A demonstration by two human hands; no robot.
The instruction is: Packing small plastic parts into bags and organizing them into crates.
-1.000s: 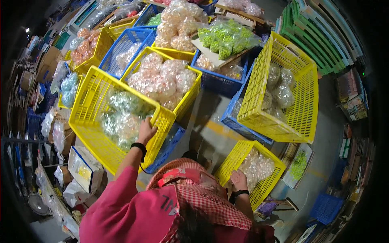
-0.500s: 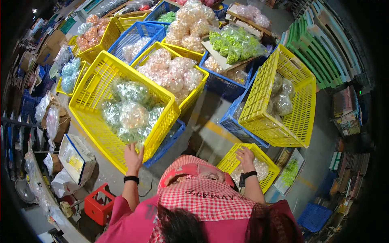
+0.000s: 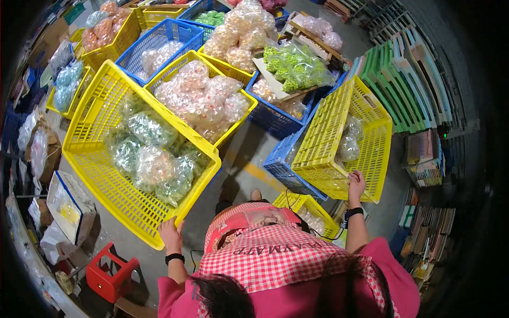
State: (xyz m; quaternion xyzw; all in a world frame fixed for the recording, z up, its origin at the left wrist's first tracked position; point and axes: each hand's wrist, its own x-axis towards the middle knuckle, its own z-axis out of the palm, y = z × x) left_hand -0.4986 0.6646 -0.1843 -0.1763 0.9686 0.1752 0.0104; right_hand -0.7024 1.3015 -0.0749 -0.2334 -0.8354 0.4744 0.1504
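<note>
My left hand (image 3: 170, 236) is at the near end of a large yellow crate (image 3: 108, 197). Its fingers lie against the rim, with the thumb apart. Inside that crate are several clear bags (image 3: 155, 163) with green and pale orange contents. To the right, my right hand (image 3: 357, 186) has its fingers closed on the near edge of another yellow crate (image 3: 323, 151). This crate is tilted over a blue crate (image 3: 283, 159) and holds clear bags (image 3: 350, 139). A smaller yellow crate (image 3: 331, 225) of bagged items stands on the floor, partly hidden by my body.
Beyond are more crates, including a yellow one with pinkish bags (image 3: 199, 98) and a blue one (image 3: 159, 47). Bright green bagged pieces (image 3: 297, 66) lie on a board. Green frames (image 3: 397, 79) are stacked at the right. A red stool (image 3: 108, 273) stands at the left.
My right hand has moved from above the small yellow crate out to the tilted yellow crate's edge. My left hand has shifted to the large crate's near end. The whole view has turned slightly.
</note>
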